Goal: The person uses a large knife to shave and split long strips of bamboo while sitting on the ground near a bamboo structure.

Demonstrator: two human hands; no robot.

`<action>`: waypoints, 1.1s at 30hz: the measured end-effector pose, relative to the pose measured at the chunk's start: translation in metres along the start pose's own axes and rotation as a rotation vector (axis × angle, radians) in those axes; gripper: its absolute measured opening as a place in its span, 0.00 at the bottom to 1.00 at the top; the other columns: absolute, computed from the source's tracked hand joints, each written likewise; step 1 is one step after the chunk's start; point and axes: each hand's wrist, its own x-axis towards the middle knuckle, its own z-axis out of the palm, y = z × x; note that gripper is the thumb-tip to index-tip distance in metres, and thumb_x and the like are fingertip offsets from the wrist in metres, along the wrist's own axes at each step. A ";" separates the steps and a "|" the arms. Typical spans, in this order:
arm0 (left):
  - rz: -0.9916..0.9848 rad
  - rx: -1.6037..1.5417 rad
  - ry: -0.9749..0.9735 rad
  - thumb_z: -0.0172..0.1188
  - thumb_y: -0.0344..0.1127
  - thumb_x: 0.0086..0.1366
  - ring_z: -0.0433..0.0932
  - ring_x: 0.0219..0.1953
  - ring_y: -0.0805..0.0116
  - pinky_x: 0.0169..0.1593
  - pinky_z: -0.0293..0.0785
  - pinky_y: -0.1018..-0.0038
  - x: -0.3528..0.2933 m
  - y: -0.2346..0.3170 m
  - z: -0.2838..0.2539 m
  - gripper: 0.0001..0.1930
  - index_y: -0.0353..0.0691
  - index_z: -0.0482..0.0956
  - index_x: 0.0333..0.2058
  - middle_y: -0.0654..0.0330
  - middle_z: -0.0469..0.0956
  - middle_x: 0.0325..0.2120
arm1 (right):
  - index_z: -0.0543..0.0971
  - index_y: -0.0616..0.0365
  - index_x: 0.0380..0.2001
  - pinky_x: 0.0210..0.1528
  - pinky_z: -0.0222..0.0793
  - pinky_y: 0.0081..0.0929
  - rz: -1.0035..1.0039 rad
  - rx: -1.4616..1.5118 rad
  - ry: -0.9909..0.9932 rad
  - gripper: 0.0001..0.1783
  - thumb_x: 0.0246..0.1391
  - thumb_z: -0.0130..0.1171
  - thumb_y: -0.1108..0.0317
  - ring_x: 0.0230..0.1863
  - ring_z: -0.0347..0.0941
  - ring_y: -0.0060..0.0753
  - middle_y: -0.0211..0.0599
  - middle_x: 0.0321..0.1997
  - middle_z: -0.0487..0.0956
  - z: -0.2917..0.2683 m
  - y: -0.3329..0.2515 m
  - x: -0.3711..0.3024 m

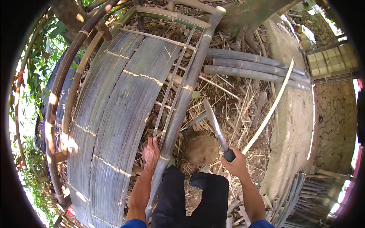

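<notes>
A worker's right hand (236,163), between 4 and 5 o'clock from centre, has its fingers closed around one knife (216,124), the blade pointing to 11. At 7 o'clock the left hand (151,152) reaches the lower ends of two thin strips (159,121); whether its fingers pinch them cannot be told. One stump (200,149) sits at 5, three poles (258,67) at 2, one pale strip (272,108) at 3, one slatted panel (133,102) at 9.
</notes>
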 end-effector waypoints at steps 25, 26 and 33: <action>-0.221 -0.094 -0.206 0.75 0.53 0.51 0.56 0.71 0.40 0.76 0.48 0.50 -0.021 0.046 -0.028 0.59 0.30 0.48 0.71 0.38 0.62 0.65 | 0.80 0.57 0.50 0.45 0.76 0.49 -0.252 -0.710 -0.183 0.28 0.52 0.70 0.49 0.44 0.81 0.64 0.57 0.39 0.84 -0.123 -0.190 0.124; -0.228 -0.089 -0.229 0.75 0.52 0.51 0.55 0.71 0.40 0.76 0.48 0.50 -0.021 0.046 -0.030 0.58 0.29 0.49 0.70 0.38 0.61 0.65 | 0.79 0.56 0.50 0.45 0.76 0.50 -0.306 -0.780 -0.149 0.28 0.52 0.70 0.49 0.44 0.81 0.64 0.57 0.38 0.84 -0.125 -0.199 0.145; -0.301 -0.008 -0.249 0.76 0.53 0.49 0.55 0.71 0.38 0.77 0.46 0.50 -0.012 0.068 -0.034 0.56 0.27 0.54 0.67 0.36 0.61 0.64 | 0.80 0.54 0.52 0.50 0.77 0.53 -0.432 -1.260 -0.253 0.31 0.48 0.73 0.50 0.48 0.81 0.61 0.55 0.43 0.84 -0.125 -0.279 0.355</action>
